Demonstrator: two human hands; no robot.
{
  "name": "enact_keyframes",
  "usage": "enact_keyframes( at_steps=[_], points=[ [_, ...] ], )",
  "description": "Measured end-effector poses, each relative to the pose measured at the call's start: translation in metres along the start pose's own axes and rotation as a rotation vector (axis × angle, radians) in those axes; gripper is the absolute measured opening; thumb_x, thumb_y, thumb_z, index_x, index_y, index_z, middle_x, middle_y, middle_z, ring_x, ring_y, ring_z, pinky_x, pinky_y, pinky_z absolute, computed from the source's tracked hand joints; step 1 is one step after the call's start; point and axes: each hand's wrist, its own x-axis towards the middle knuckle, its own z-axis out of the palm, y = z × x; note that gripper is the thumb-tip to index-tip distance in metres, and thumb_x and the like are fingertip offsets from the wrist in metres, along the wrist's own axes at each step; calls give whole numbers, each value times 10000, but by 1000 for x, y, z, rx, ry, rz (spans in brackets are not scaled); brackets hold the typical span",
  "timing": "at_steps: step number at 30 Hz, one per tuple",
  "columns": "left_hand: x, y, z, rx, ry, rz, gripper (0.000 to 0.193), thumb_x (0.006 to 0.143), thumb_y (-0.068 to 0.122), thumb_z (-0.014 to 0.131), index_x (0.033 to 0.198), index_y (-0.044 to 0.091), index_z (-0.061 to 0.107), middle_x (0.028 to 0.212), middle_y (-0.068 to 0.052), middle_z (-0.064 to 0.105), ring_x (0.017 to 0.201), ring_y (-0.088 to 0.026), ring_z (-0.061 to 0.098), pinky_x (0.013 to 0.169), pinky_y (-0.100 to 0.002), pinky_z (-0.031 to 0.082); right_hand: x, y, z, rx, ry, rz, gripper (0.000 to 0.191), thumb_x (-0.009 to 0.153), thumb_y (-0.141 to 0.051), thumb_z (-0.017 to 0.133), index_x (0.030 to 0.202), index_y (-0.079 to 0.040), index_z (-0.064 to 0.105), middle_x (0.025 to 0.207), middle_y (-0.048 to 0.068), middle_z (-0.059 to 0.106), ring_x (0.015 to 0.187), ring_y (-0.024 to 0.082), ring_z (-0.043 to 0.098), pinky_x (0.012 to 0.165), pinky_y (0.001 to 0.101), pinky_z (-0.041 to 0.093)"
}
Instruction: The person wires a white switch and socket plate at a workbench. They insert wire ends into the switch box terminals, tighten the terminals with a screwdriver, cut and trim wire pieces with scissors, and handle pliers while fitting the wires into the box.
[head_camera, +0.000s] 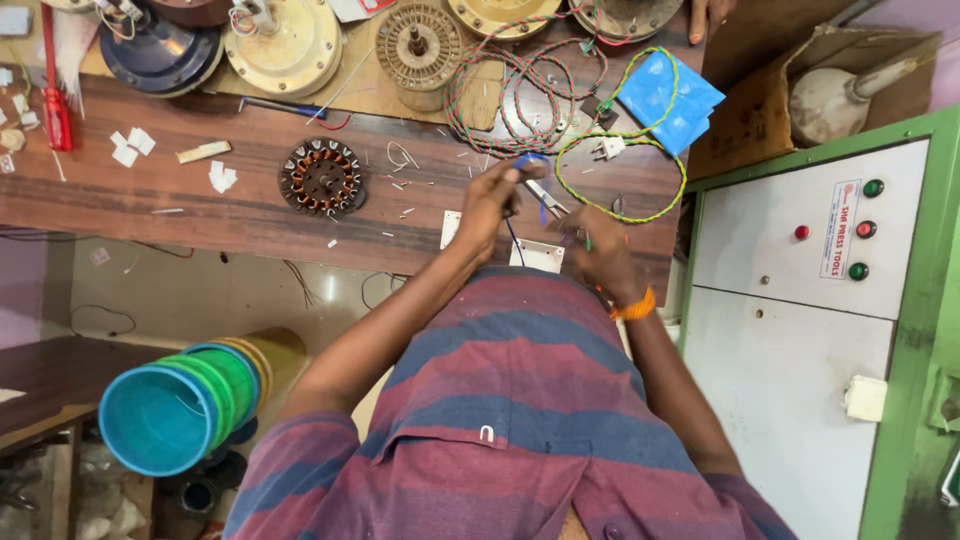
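My left hand (490, 205) pinches a thin blue wire (528, 160) that loops over the wooden bench (230, 215). My right hand (598, 250), with an orange band at the wrist, grips small pliers (545, 196) whose jaws point at the wire between the two hands. Both hands hover over a white plate (540, 256) at the bench's near edge. A round stator with copper windings (322, 177) lies to the left of my left hand, untouched.
Several fan motor housings (285, 45) line the far side, with coiled red-green wire (520, 90), a yellow-green wire loop (640, 212), a blue bag (668, 97) and a red screwdriver (55, 105). Another person's hand (710, 14) shows at the top. A green-and-white control cabinet (800, 300) stands right; stacked plastic tubs (180, 405) lower left.
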Motion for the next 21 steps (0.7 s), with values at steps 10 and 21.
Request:
enact_keyframes(
  at_steps=[10, 21],
  points=[
    [-9, 7, 12, 89, -449, -168, 335, 1110, 344, 585, 1177, 45, 720, 786, 47, 575, 632, -30, 415, 553, -218, 294, 47, -30, 1, 288, 318, 528, 120, 1025, -74, 693, 1087, -14, 610, 941, 89, 705, 827, 130, 656, 741, 308, 536],
    [-43, 58, 31, 898, -50, 495, 435, 882, 57, 764, 1307, 72, 673, 950, -125, 700, 754, -271, 700, 668, -389, 549, 2, 37, 47, 1119, 298, 846, 192, 1026, -138, 756, 1100, -57, 599, 847, 25, 611, 706, 99, 593, 619, 283, 516]
  ],
)
